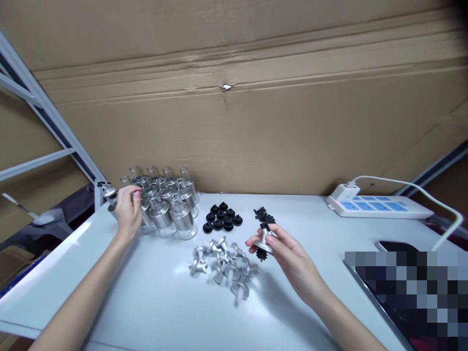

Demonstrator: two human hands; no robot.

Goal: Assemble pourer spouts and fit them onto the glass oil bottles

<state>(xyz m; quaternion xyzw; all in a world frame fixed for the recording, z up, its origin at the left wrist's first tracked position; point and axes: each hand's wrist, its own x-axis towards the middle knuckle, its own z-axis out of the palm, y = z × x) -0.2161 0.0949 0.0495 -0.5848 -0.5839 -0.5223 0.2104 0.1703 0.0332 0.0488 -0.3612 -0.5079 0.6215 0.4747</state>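
Note:
My right hand (288, 248) grips a silver pour spout (262, 246) with a black tip and a black ribbed stopper below. At the left, my left hand (129, 209) is curled among glass bottles (183, 217) with steel bands; its fingers are pressed together, and what they hold is hidden. One bottle beside that hand carries a fitted silver spout (108, 191). Between my hands lie loose silver spout pieces (223, 263) in a pile. Behind them sit several black stoppers (221, 217) and a few small black pieces (263, 214).
A white power strip (383, 206) with a plugged-in charger (345, 191) and white cable lies at the back right. A phone (397, 246) and a dark-edged device with a pixelated screen are at the right. Cardboard (234, 136) walls the back of the white table (164, 302); a metal frame (54, 107) stands left.

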